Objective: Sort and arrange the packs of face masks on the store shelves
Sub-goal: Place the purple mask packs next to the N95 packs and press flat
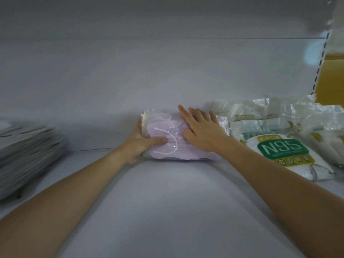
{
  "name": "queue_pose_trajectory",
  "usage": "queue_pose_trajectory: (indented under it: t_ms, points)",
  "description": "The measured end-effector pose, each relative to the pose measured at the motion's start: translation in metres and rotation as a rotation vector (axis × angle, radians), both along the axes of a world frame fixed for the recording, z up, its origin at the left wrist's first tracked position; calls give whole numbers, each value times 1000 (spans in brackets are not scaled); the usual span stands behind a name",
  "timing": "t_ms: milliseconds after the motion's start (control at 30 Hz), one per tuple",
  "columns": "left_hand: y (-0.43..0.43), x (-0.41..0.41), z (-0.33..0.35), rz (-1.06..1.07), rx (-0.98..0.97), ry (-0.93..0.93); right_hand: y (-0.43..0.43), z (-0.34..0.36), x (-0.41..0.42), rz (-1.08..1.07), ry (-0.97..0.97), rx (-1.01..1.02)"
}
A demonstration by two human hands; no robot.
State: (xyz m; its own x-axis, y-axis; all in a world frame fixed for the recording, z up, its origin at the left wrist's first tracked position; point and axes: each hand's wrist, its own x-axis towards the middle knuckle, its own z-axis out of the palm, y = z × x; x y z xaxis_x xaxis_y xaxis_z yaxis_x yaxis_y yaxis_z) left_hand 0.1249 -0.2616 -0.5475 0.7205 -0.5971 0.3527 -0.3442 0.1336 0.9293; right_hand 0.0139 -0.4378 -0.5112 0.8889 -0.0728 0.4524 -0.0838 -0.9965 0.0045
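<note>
White shelf board is carrying a pink mask pack just left of the N95 pack, the left hand gripping its end, the right hand pressing flat, probably squaring it before sliding it snug alongside.

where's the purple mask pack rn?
Head view, middle of the shelf near the back wall: purple mask pack, left hand gripping its left end, right hand flat on top, N95 packs just to its right.
</note>
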Motion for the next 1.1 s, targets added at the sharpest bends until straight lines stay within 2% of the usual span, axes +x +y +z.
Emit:
queue_pose_trajectory:
  t_ms: [133,267,433,567,733,967,1100]
  points:
    - [5,-1,-10,-9,120,42,3,-9,4,-17,79,-71]
    - [7,-6,-4,182,210,-79,0,-13,6,-22,72,-80]
    - [6,-11,1,186,134,-123,-1,-13,7,-1,65,-58]
    - [-2,-15,-2,218,157,-279,-5,-14,6,-8,33,33]
    - [-4,-13,-7,221,132,-175,-8,-18,12,-63,106,-12]
    - [-5,-11,-9,188,173,-203,-8,-25,13,-52,154,-26]
    - [-5,-8,-8,157,133,-103,-9,-22,11,-49,169,-4]
